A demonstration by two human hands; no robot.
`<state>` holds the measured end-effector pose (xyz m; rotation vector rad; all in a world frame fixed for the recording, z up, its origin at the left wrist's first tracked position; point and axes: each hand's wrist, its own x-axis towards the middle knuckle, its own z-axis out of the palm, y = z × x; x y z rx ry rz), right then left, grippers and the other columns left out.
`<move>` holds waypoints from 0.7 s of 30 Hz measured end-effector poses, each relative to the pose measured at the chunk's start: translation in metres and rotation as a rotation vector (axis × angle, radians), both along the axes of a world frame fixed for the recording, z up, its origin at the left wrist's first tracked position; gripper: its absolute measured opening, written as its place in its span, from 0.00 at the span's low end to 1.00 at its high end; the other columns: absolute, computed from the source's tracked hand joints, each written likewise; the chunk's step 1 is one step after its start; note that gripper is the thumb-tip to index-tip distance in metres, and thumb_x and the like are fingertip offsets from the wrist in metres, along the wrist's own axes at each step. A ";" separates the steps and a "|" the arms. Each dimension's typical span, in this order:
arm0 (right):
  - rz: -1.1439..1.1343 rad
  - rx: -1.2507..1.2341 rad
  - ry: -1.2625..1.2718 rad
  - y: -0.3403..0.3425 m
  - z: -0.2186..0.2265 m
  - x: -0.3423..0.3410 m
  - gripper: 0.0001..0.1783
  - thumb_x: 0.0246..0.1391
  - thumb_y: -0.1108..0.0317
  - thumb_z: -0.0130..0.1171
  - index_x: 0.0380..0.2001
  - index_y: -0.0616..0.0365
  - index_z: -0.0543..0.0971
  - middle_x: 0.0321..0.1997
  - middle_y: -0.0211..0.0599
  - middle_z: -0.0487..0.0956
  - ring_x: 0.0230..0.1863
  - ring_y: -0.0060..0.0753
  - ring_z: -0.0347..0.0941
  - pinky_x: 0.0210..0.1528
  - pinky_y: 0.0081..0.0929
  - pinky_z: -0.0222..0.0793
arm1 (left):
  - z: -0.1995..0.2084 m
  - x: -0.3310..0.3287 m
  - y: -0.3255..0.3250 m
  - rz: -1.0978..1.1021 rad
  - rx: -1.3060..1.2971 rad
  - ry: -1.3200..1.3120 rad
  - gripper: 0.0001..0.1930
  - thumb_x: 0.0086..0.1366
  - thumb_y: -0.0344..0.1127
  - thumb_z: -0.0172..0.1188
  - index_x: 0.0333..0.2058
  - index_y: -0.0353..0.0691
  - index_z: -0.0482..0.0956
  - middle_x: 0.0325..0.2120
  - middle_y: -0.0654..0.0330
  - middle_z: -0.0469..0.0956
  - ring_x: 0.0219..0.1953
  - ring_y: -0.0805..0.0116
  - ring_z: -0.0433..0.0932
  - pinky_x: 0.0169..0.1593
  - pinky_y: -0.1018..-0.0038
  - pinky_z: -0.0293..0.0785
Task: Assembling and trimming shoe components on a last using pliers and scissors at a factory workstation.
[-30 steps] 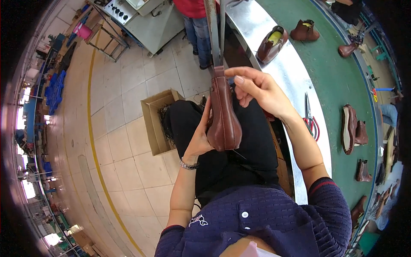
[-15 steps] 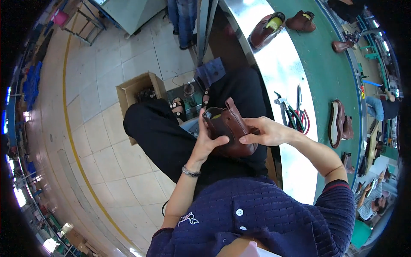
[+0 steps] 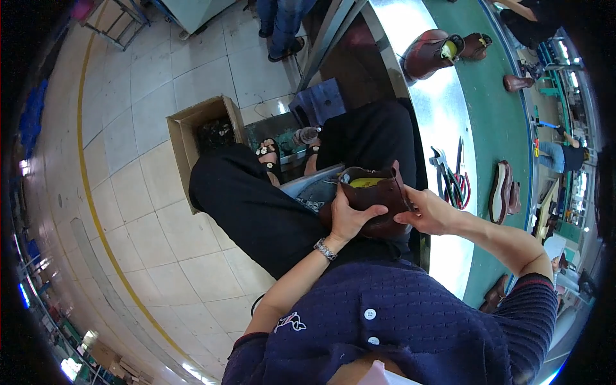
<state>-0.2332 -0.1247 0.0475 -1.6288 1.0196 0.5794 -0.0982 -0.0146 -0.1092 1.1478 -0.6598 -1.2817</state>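
A brown leather ankle boot (image 3: 388, 192) rests over my lap, its opening upward with yellow showing inside. My left hand (image 3: 350, 220) grips its left side, the thumb lying across the leather and the fingers partly hidden behind. On the other side, my right hand (image 3: 428, 212) pinches the boot's upper near its edge. Just right of that hand, pliers (image 3: 441, 168) and other hand tools with red and dark handles (image 3: 463, 187) lie on the shiny metal ledge (image 3: 443, 109).
Along the right runs a green belt (image 3: 478, 122) carrying several brown shoes (image 3: 502, 192). One brown boot (image 3: 428, 54) stands on the ledge's far end. A cardboard box (image 3: 178, 138) with dark contents sits on the tiled floor. A person in jeans (image 3: 282, 25) stands beyond it.
The boot and both hands have shifted right and slightly down in the picture. The boot has turned, so more of its yellow inside shows. My view has shifted a little too.
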 end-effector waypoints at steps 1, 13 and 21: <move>-0.028 -0.037 0.023 0.003 0.000 0.000 0.19 0.62 0.66 0.54 0.53 0.63 0.66 0.40 0.55 0.80 0.39 0.49 0.80 0.42 0.39 0.76 | 0.000 0.001 -0.001 -0.006 0.000 0.002 0.45 0.43 0.51 0.78 0.53 0.34 0.64 0.45 0.53 0.78 0.47 0.63 0.78 0.53 0.69 0.72; 0.125 -0.260 -0.296 0.028 0.020 0.044 0.43 0.50 0.45 0.65 0.58 0.68 0.64 0.33 0.51 0.82 0.31 0.45 0.82 0.38 0.33 0.79 | -0.020 0.067 -0.002 -0.297 -0.027 0.613 0.36 0.50 0.45 0.74 0.55 0.37 0.68 0.48 0.61 0.75 0.49 0.70 0.74 0.55 0.72 0.70; 0.117 -0.562 -0.547 0.061 -0.002 0.042 0.59 0.39 0.51 0.74 0.69 0.58 0.51 0.49 0.56 0.75 0.46 0.50 0.77 0.50 0.39 0.74 | 0.005 0.097 -0.003 -0.237 -0.095 0.578 0.48 0.44 0.58 0.75 0.58 0.35 0.64 0.47 0.59 0.75 0.49 0.69 0.76 0.56 0.72 0.71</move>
